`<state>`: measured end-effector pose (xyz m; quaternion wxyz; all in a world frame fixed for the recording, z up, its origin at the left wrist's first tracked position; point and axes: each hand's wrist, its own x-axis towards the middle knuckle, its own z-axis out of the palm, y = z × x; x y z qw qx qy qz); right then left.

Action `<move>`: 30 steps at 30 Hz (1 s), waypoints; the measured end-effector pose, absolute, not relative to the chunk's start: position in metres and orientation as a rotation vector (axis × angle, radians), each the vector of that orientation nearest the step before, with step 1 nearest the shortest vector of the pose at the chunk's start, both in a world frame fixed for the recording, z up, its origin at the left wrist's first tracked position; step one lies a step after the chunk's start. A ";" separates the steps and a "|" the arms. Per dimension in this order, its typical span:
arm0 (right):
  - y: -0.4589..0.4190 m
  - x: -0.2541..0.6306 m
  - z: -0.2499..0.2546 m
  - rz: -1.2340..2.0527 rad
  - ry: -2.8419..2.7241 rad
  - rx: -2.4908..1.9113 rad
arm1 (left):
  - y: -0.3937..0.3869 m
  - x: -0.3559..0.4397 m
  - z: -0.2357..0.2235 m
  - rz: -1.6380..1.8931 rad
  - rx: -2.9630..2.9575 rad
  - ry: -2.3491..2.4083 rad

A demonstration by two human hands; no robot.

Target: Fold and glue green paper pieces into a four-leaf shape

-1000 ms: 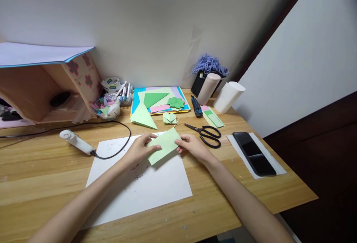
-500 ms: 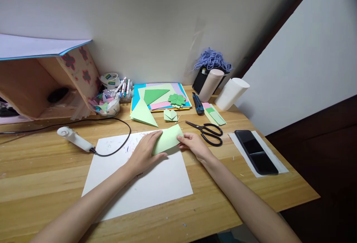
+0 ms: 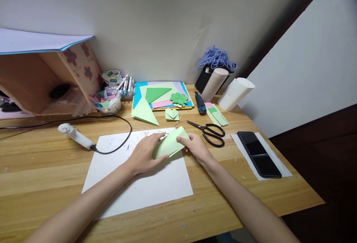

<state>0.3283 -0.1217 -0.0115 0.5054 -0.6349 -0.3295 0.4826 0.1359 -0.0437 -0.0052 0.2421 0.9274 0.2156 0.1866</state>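
Observation:
A folded sheet of light green paper (image 3: 170, 143) is held just over the white sheet (image 3: 150, 187). My left hand (image 3: 147, 152) grips its left end, thumb along the near edge and fingers at the far side. With thumb and fingertips my right hand (image 3: 193, 146) pinches the right end. The layers stand slightly apart along the near right edge. Beyond the hands sit a pale green folded paper heart (image 3: 172, 115) and a light green folded paper triangle (image 3: 144, 113). Black-handled scissors (image 3: 212, 135) lie right of my right hand.
A white glue gun (image 3: 76, 137) with a black cord lies left. Behind are stacked coloured papers (image 3: 136, 96) with a green paper clover (image 3: 179, 99), and a blue utility knife (image 3: 200, 104). To the right, a phone (image 3: 260, 154) rests on white paper. A cardboard box (image 3: 80, 64) stands back left.
The green paper was flat and is now bent, its layers parting at the right. My left hand has shifted its grip, thumb moving from the paper's face to the near edge.

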 end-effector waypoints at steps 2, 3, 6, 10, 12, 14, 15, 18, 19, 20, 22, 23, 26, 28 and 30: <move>-0.122 0.327 -0.012 1.143 -0.823 -1.540 | -0.045 0.136 -0.005 0.525 2.558 0.569; -0.122 0.327 -0.012 1.141 -0.838 -1.546 | -0.045 0.136 -0.005 0.532 2.566 0.563; -0.121 0.330 -0.014 1.169 -0.879 -1.561 | -0.046 0.135 -0.007 0.543 2.560 0.561; -0.119 0.336 -0.015 1.217 -0.897 -1.535 | -0.044 0.135 -0.010 0.542 2.453 0.689; -0.120 0.339 -0.013 1.215 -0.919 -1.530 | -0.042 0.135 -0.010 0.550 2.350 0.796; -0.121 0.340 -0.009 1.200 -0.981 -1.537 | -0.041 0.135 -0.010 0.579 2.245 0.894; -0.122 0.341 -0.007 1.196 -1.022 -1.542 | -0.040 0.135 -0.009 0.593 2.200 0.931; -0.127 0.344 -0.001 1.208 -1.142 -1.581 | -0.039 0.136 -0.008 0.631 2.108 1.002; -0.128 0.345 0.001 1.224 -1.175 -1.595 | -0.038 0.136 -0.008 0.647 2.088 1.020; -0.129 0.346 0.003 1.247 -1.207 -1.603 | -0.037 0.136 -0.009 0.666 2.072 1.038; -0.131 0.348 0.007 1.288 -1.273 -1.589 | -0.036 0.136 -0.011 0.706 2.052 1.071; -0.131 0.348 0.008 1.303 -1.314 -1.573 | -0.035 0.135 -0.012 0.719 2.048 1.085; -0.133 0.350 0.011 1.403 -1.441 -1.548 | -0.031 0.134 -0.016 0.759 2.047 1.118; -0.134 0.351 0.010 1.521 -1.495 -1.537 | -0.027 0.134 -0.018 0.773 2.065 1.119; -0.136 0.350 0.009 1.592 -1.507 -1.526 | -0.025 0.134 -0.020 0.804 2.130 1.096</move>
